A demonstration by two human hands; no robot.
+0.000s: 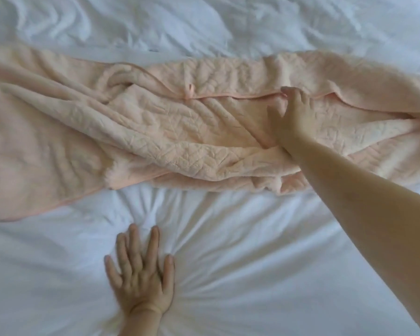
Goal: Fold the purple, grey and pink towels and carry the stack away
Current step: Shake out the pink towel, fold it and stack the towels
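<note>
A large pink towel [155, 132] lies crumpled across the bed from the left edge to the right edge, with a hemmed edge and a small hanging loop near its middle. My right hand [292, 115] reaches over it and its fingers pinch the hemmed edge right of the loop. My left hand [141, 275] presses flat on the white sheet in front of the towel, fingers spread, holding nothing. No purple or grey towel is in view.
The wrinkled white bed sheet [252, 263] covers the whole surface, with bare sheet in front of the towel and behind it. My right forearm [374, 226] crosses the lower right of the view.
</note>
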